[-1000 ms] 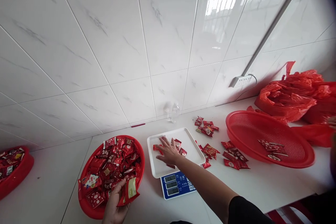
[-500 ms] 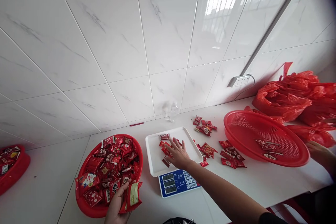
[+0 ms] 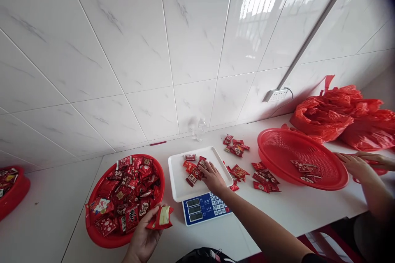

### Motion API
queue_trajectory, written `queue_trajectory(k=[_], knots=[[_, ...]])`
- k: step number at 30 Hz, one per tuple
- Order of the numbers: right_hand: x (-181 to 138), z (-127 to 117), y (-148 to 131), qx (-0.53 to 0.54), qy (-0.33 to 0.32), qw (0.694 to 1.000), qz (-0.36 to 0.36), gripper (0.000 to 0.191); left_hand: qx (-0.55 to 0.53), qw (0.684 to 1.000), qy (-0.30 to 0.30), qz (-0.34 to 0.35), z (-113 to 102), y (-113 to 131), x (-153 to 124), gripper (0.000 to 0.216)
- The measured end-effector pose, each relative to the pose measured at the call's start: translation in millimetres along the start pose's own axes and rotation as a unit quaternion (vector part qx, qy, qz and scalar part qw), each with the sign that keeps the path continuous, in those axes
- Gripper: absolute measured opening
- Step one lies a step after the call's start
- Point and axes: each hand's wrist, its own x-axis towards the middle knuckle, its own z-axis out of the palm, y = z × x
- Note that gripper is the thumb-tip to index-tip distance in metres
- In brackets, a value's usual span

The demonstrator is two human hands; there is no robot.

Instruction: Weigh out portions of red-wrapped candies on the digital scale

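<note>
My left hand [image 3: 146, 234] grips a red snack packet [image 3: 163, 218] with a pale label, beside the near right rim of a red plastic basket [image 3: 161, 187]. That basket is heaped with red wrapped snacks [image 3: 132, 187]. My right hand [image 3: 214, 179] reaches over a white tray [image 3: 179, 191] on a blue digital scale [image 3: 200, 213]. Its fingers are stretched out and rest at several small red packets [image 3: 191, 178] lying in the tray. Part of the packets is hidden under the fingers. The digits on the scale's displays are too faint to read.
Small piles of packets [image 3: 236, 148] lie right of the tray. Beyond them stands a red colander [image 3: 274, 152] holding a few packets. Another person's hands [image 3: 358, 166] are at its right rim. Red plastic bags [image 3: 321, 119] sit against the wall; another red basket [image 3: 18, 197] is far left.
My left hand has moved right, lifting the packet away from the basket. My right fingers have drawn slightly right, uncovering packets. The other person's hands have come further into view.
</note>
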Motion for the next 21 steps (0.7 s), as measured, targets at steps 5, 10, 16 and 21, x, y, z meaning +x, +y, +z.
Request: queue_trajectory(k=[5, 10, 16, 21], knots=[[-48, -11, -35, 0.235, -0.038, 0.971, -0.015, 0.052, 0.036, 0.998, -0.054, 0.021, 4, -14, -5, 0.036], [-101, -11, -67, 0.653, -0.335, 0.678, 0.040, 0.061, 0.087, 0.985, -0.132, 0.062, 25, -32, -12, 0.040], [-114, -6, -72, 0.667, -0.248, 0.702, 0.040, 0.046, 0.136, 0.969, -0.199, 0.058, 46, -44, -21, 0.046], [-113, -8, -65, 0.568, -0.183, 0.802, -0.011, 0.038, 0.208, 0.956, -0.204, 0.020, 36, -56, -16, 0.036]])
